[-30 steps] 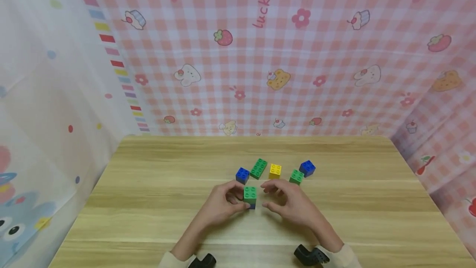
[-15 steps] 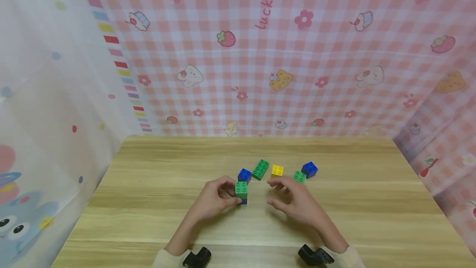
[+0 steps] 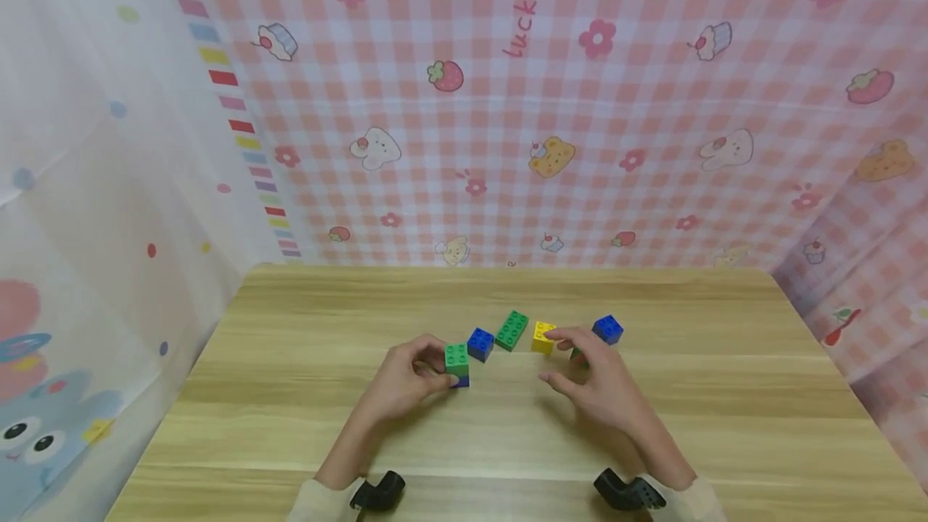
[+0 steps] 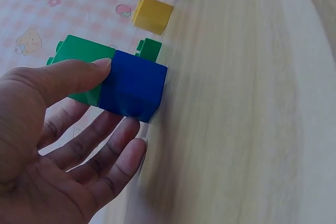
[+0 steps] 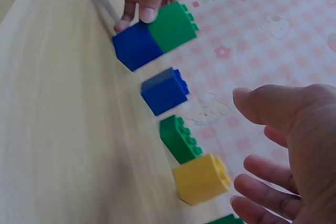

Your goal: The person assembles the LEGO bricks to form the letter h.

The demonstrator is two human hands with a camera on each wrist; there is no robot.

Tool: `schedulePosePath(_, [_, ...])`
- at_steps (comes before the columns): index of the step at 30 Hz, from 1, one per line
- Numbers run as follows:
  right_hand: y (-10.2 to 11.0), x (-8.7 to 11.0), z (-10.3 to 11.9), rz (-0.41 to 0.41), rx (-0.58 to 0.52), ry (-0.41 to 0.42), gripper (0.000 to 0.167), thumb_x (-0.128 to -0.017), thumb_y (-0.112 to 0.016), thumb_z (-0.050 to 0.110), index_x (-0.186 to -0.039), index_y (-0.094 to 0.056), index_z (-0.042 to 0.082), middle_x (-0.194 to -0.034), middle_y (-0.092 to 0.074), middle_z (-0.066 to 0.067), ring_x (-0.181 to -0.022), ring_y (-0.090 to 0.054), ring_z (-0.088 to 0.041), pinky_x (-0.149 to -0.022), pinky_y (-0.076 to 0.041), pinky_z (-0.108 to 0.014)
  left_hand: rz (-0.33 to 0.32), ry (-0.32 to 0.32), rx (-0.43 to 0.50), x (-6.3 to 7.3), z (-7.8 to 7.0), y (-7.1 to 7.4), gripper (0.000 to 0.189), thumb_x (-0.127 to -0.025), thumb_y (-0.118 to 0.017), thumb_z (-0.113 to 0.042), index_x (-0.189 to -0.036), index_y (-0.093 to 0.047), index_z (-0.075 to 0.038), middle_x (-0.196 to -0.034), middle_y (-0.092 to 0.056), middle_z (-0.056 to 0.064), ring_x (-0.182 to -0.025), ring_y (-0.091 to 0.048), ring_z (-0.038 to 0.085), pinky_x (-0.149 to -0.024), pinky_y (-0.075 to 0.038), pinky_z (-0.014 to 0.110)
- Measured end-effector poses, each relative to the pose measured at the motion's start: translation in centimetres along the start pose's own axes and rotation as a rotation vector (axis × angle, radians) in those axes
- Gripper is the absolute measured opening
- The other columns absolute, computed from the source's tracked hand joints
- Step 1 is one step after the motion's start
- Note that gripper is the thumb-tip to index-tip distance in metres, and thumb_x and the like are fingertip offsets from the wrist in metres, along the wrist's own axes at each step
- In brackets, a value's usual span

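My left hand [image 3: 406, 381] pinches a two-brick stack between thumb and fingers, with a green building brick [image 3: 456, 357] on top of a blue brick [image 4: 135, 85]. Whether the stack touches the table cannot be told. My right hand [image 3: 602, 381] holds nothing; its fingers are loosely bent and spread from the thumb, close to a yellow brick [image 3: 542, 338]. Behind that hand, a small green brick [image 3: 577, 358] is mostly hidden in the head view. In the right wrist view the yellow brick [image 5: 200, 179] lies beyond the fingertips.
A loose blue brick [image 3: 480, 345] stands right of the stack, and a long green brick [image 3: 512, 330] lies beside it. Another blue brick [image 3: 608, 329] sits behind my right hand. The wooden table [image 3: 326, 304] ends at a checked cloth [image 3: 449, 127].
My left hand has carried the green-and-blue stack leftward, away from the right hand. The right hand has shifted right, toward the yellow and small green bricks. The view has drifted slightly.
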State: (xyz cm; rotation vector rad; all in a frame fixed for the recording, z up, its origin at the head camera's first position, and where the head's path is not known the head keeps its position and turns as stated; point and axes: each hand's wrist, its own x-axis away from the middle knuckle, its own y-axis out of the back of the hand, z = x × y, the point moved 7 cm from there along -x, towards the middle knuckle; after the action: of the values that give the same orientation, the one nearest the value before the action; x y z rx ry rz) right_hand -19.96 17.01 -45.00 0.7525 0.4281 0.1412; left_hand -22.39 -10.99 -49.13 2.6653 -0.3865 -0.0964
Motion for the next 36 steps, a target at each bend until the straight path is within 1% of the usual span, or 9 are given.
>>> schedulePosePath(3, [0.8, -0.1, -0.4, -0.03, -0.001, -0.001, 0.056, -0.083, -0.087, 0.018, -0.133, -0.062, 0.011, -0.126, -0.068, -0.01, -0.108, -0.066, -0.03, -0.084, -0.061, -0.042, -0.015, 0.018, 0.004, -0.1, 0.2, 0.4, 0.027, -0.083, -0.084, -0.009, -0.105, -0.07, -0.014, -0.093, -0.073, 0.003, -0.086, -0.066, 0.014, -0.076, -0.057, 0.022])
schedulePosePath(6, [1.6, -0.1, -1.0, -0.046, -0.014, -0.017, 0.056, -0.084, -0.086, 0.019, -0.134, -0.061, 0.012, -0.127, -0.067, -0.009, -0.11, -0.065, -0.029, -0.086, -0.061, -0.042, -0.03, 0.017, 0.011, -0.1, 0.3, 0.8, 0.028, -0.083, -0.084, -0.008, -0.107, -0.07, -0.012, -0.094, -0.073, 0.004, -0.087, -0.066, 0.015, -0.076, -0.057, 0.022])
schedulePosePath(10, [2.5, -0.1, -1.6, -0.07, -0.02, -0.029, 0.056, -0.086, -0.084, 0.017, -0.136, -0.059, 0.013, -0.126, -0.066, -0.006, -0.112, -0.064, -0.028, -0.088, -0.061, -0.046, -0.046, 0.017, 0.013, -0.1, 0.6, 1.3, 0.029, -0.083, -0.083, -0.007, -0.109, -0.07, -0.01, -0.096, -0.073, 0.006, -0.088, -0.066, 0.016, -0.076, -0.057, 0.022])
schedulePosePath(13, [3.1, 0.0, -2.1, -0.087, -0.017, -0.045, 0.057, -0.087, -0.084, 0.016, -0.137, -0.059, 0.012, -0.124, -0.066, -0.009, -0.11, -0.064, -0.03, -0.089, -0.06, -0.05, -0.058, 0.03, 0.01, -0.2, 0.8, 1.6, 0.03, -0.083, -0.083, -0.007, -0.11, -0.069, -0.01, -0.097, -0.073, 0.006, -0.09, -0.066, 0.016, -0.077, -0.057, 0.022])
schedulePosePath(18, [3.7, 0.2, -3.5, -0.07, -0.06, -0.117, 0.06, -0.088, -0.083, 0.021, -0.141, -0.056, 0.012, -0.123, -0.066, -0.017, -0.107, -0.066, -0.033, -0.092, -0.058, -0.056, -0.096, 0.061, 0.006, -0.2, 1.3, 2.2, 0.031, -0.083, -0.083, -0.007, -0.111, -0.07, -0.011, -0.099, -0.073, 0.005, -0.091, -0.067, 0.014, -0.079, -0.057, 0.022])
schedulePosePath(23, [4.1, 0.3, -4.5, -0.037, -0.109, -0.169, 0.063, -0.09, -0.081, 0.025, -0.144, -0.052, 0.011, -0.13, -0.065, -0.019, -0.119, -0.062, -0.035, -0.099, -0.055, -0.057, -0.145, 0.077, -0.007, -0.1, 1.5, 3.0, 0.03, -0.083, -0.083, -0.008, -0.109, -0.07, -0.014, -0.098, -0.073, 0.003, -0.09, -0.066, 0.014, -0.077, -0.056, 0.022])
schedulePosePath(26, [4.2, 0.4, -4.9, -0.035, -0.107, -0.172, 0.062, -0.091, -0.08, 0.025, -0.144, -0.052, 0.01, -0.133, -0.064, -0.019, -0.123, -0.06, -0.035, -0.1, -0.055, -0.057, -0.169, 0.087, -0.017, 0.0, 1.7, 3.5, 0.03, -0.083, -0.083, -0.008, -0.109, -0.07, -0.014, -0.099, -0.073, 0.004, -0.091, -0.066, 0.014, -0.077, -0.056, 0.022])
schedulePosePath(30, [4.3, 0.5, -5.3, -0.038, -0.098, -0.169, 0.06, -0.093, -0.078, 0.025, -0.144, -0.052, 0.01, -0.135, -0.064, -0.018, -0.125, -0.06, -0.036, -0.1, -0.055, -0.057, -0.194, 0.11, -0.026, 0.0, 2.2, 4.1, 0.031, -0.084, -0.084, -0.009, -0.111, -0.07, -0.014, -0.099, -0.072, 0.004, -0.092, -0.066, 0.015, -0.077, -0.055, 0.022])
schedulePosePath(36, [4.8, 0.6, -5.5, -0.052, -0.079, -0.18, 0.058, -0.093, -0.078, 0.025, -0.143, -0.053, 0.009, -0.137, -0.063, -0.018, -0.124, -0.061, -0.035, -0.099, -0.055, -0.056, -0.207, 0.116, -0.016, 0.0, 2.6, 4.8, 0.033, -0.084, -0.083, -0.011, -0.114, -0.07, -0.014, -0.1, -0.072, 0.005, -0.093, -0.065, 0.017, -0.076, -0.054, 0.022])
